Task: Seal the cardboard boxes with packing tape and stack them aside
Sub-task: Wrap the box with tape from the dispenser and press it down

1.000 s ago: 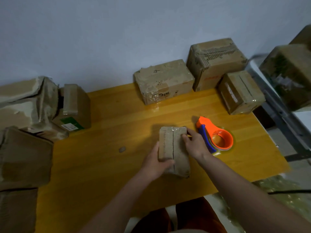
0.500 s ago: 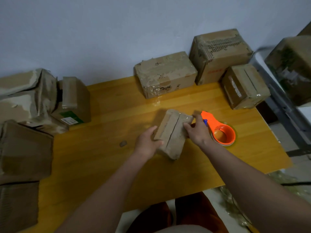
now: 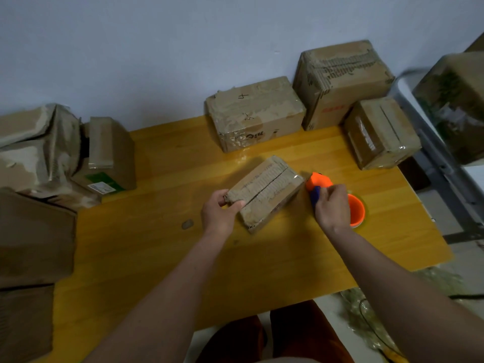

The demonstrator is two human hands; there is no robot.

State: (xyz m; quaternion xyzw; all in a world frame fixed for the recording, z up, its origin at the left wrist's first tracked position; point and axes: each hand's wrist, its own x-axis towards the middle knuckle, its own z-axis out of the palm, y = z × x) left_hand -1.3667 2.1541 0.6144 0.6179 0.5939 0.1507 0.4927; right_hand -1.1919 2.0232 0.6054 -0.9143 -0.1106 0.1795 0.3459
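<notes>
A small flat cardboard box (image 3: 264,191) lies at an angle in the middle of the yellow wooden table (image 3: 157,258), its top seam showing. My left hand (image 3: 218,214) grips its near-left corner, thumb on top. To the right of the box lies an orange tape dispenser (image 3: 337,199) with a blue handle. My right hand (image 3: 331,205) closes its fingers around that handle, apart from the box.
Three taped boxes stand at the back right: a wide one (image 3: 255,113), a tall one (image 3: 340,79) and a small one (image 3: 381,132). Crumpled boxes (image 3: 39,153) pile up at the left edge. A small grey object (image 3: 187,224) lies left of my left hand. A shelf with another box (image 3: 455,106) is at the right.
The small box has been turned from upright to slanted and moved farther back. My right hand left the box and took hold of the tape dispenser's handle.
</notes>
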